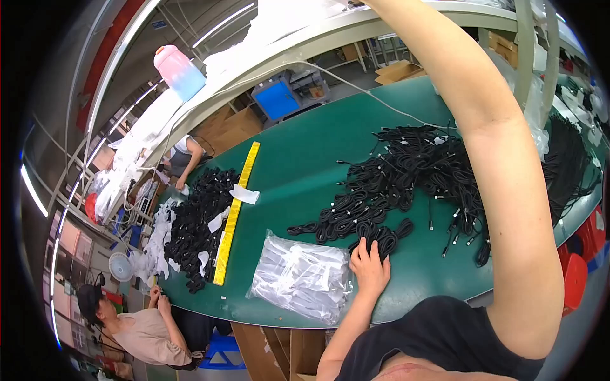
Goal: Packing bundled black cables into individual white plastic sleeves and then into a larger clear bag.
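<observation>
My left hand [370, 267] is at the near edge of the pile, its fingers and thumb around a coiled black cable bundle [397, 236] lying on the green table [305, 159]. Beyond it spreads a large heap of black cables [406, 168] with small metal plugs, many of them tied in coils. Just left of this hand lies a clear plastic bag [302, 277] packed with white items. My right arm [505, 159] stretches up and away across the table toward the overhead shelf; its hand is beyond the top of the picture.
A yellow strip [237, 213] crosses the table, with another black cable pile [203, 222] beyond it. A raised shelf [279, 47] carries a pink-and-blue bottle [180, 73]. One co-worker [140, 327] sits at the left; another person's arm [187, 166] reaches the far pile. Red stools [574, 279] stand right.
</observation>
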### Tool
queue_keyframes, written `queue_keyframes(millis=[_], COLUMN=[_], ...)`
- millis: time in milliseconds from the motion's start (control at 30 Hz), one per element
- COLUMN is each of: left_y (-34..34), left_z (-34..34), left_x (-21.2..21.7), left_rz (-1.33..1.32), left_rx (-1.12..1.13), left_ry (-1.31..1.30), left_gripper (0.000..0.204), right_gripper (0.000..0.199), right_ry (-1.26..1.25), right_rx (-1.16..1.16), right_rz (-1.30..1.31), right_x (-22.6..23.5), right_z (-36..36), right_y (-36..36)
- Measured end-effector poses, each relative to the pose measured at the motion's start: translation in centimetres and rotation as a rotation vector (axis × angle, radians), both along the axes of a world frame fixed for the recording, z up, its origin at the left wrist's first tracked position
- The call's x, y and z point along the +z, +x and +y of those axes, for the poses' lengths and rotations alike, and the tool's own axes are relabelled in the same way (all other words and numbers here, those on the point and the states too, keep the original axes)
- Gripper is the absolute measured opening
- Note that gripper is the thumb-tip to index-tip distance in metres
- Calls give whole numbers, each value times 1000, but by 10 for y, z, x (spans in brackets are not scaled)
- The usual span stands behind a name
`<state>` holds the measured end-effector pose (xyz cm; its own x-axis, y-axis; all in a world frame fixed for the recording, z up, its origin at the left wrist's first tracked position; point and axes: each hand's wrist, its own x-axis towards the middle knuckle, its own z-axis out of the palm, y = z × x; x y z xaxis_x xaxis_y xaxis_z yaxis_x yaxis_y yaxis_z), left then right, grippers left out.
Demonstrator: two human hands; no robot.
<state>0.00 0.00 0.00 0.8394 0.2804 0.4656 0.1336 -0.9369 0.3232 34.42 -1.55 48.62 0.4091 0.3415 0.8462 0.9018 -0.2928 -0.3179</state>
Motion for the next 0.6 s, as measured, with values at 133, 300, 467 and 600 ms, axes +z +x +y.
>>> queue_keyframes(millis=[133,300,467,600], left_y=[-2,-3,1,12], left_z=[0,-4,-5,-8], left_x=[3,1,0,4], left_rz=[-7,-10,7,-27], left_rx=[-18,-12,3,12], left_ry=[-5,-7,18,52], left_gripper=[55,55,55,54], right_gripper=[20,18,10,10], right_ry=[286,709,859,701], right_rx=[138,304,783,746], right_rz=[114,93,141,385], right_x=[-2,-5,-46,-121], right_z=[-23,-65,-118,-171], right_y=[-13,-33,-43,-98])
